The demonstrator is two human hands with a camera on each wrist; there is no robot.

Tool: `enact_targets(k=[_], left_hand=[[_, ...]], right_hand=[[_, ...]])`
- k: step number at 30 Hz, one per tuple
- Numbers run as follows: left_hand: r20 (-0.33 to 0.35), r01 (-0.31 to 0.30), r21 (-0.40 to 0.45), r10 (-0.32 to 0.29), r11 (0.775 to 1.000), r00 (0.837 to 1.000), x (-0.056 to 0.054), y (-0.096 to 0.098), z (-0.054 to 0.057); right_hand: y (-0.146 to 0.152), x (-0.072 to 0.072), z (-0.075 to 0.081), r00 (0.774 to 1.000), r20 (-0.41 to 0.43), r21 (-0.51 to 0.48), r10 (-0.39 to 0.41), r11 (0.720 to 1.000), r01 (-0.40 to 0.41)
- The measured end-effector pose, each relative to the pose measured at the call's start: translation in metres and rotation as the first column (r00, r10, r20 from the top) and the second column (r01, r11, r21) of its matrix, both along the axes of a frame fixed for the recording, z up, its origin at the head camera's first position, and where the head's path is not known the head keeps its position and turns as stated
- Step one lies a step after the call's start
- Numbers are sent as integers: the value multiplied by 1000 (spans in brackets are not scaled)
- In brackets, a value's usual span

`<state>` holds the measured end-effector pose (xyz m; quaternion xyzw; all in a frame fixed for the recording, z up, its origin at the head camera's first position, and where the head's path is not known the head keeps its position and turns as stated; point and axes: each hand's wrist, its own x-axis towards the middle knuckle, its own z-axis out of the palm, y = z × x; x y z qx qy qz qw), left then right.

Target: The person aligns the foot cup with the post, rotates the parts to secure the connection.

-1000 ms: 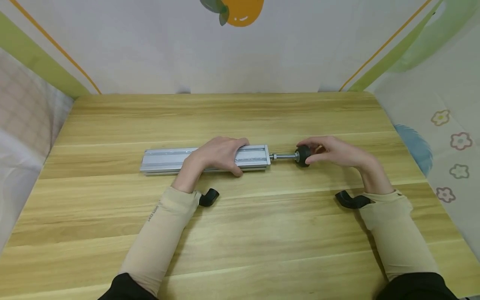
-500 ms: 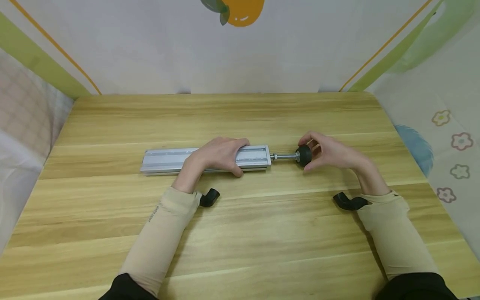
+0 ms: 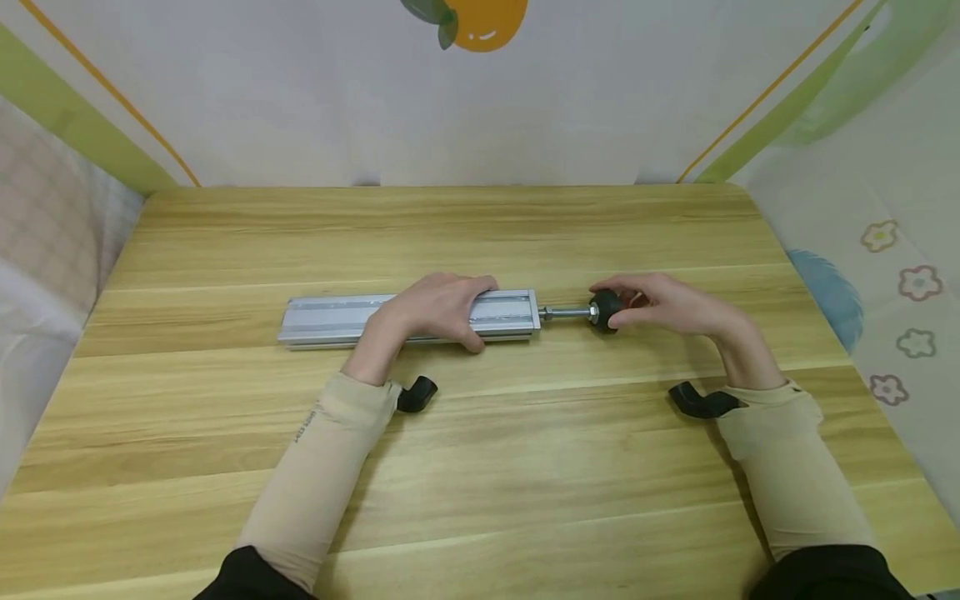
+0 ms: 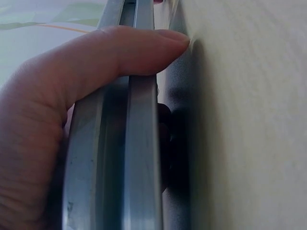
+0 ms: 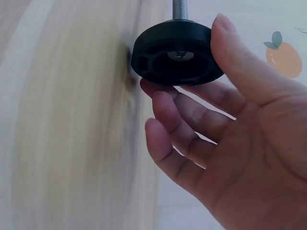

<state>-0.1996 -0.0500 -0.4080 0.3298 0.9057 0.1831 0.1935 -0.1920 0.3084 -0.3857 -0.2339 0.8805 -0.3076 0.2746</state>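
Note:
A silver aluminium extrusion profile point(image 3: 330, 318) lies lengthwise on the wooden table. My left hand point(image 3: 431, 307) grips it from above near its right end; in the left wrist view the thumb point(image 4: 144, 50) lies across its grooved side. From the profile's end plate a threaded rod point(image 3: 567, 313) sticks out to the right, carrying a black levelling foot point(image 3: 604, 312). My right hand point(image 3: 675, 304) pinches the foot's rim between thumb and fingers. In the right wrist view the foot's hollow underside point(image 5: 175, 62) shows, with the thumb on its right edge and the other fingers loosely curled below.
The wooden table point(image 3: 525, 467) extends on all sides of the profile. A white curtain point(image 3: 540, 100) with a printed orange hangs behind its far edge. Black curved pieces point(image 3: 417, 394) stick out from both sleeve cuffs.
My right hand's fingers shifted on the foot's rim, spreading half a second ago, and are now back close to their earlier hold. The left hand and the profile stay in place.

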Motion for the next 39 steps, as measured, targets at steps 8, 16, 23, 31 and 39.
enact_targets(k=[8, 16, 23, 31, 39], left_hand=[[-3, 4, 2, -4, 1000, 1000, 0, 0, -1], [-17, 15, 3, -15, 1000, 1000, -2, 0, -3], [-5, 2, -3, -2, 1000, 1000, -1, 0, -2], [-1, 7, -3, -7, 1000, 1000, -2, 0, -1], [-1, 8, 2, -8, 1000, 1000, -2, 0, -2]], right_hand=[[-4, -1, -3, 998, 26, -78, -51, 996, 53], [-7, -1, -8, 996, 13, -85, -92, 992, 92], [-1, -1, -3, 1000, -15, -26, -12, 1000, 11], [1, -1, -1, 1000, 19, -39, -4, 999, 4], [-9, -1, -5, 998, -8, -86, -55, 995, 54]])
